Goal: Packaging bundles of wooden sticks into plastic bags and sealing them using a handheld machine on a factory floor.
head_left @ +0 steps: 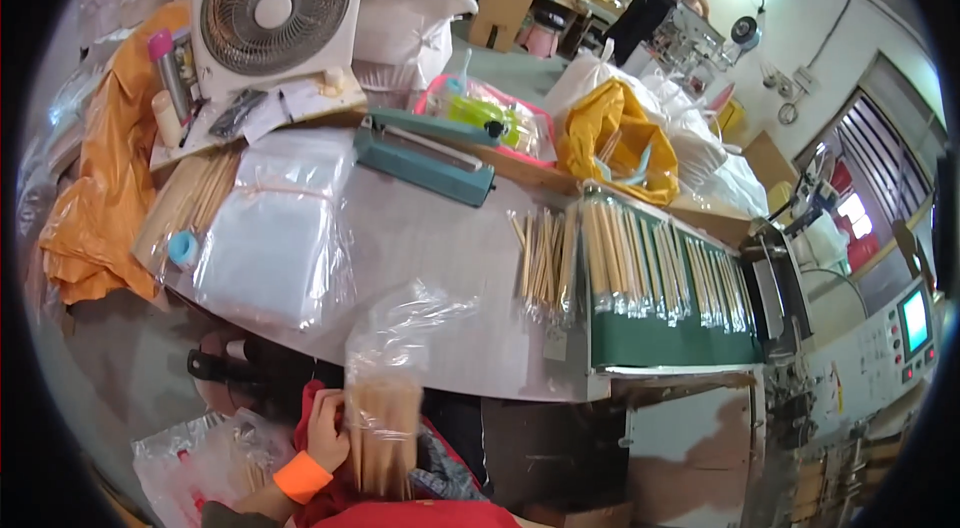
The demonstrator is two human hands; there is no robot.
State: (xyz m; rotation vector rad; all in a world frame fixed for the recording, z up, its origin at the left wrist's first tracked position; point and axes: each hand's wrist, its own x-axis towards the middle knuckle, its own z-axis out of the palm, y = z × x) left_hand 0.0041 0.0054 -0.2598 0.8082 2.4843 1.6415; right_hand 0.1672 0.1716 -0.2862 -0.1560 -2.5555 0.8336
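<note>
In front of my red clothing, a clear plastic bag of wooden sticks (384,428) stands upright. Its loose upper end rises over the table's near edge. My left hand (326,430), below which an orange band circles the wrist, is closed at the bag's left side, its fingers bent and partly hidden. My right hand does not show. Beyond the bag lies a thick stack of clear plastic bags (268,253). Bundles of sticks in clear sleeves (630,258) lie in a row on a green surface (660,343) at the right.
A blue-green bag sealer (425,163) sits at the table's (440,238) back. Behind the stacked bags stands a box fan (275,8); a blue tape roll (183,249) is near the left edge. A yellow sack (615,143) and a machine with a screen (912,323) are right. Another person (655,8) works far off.
</note>
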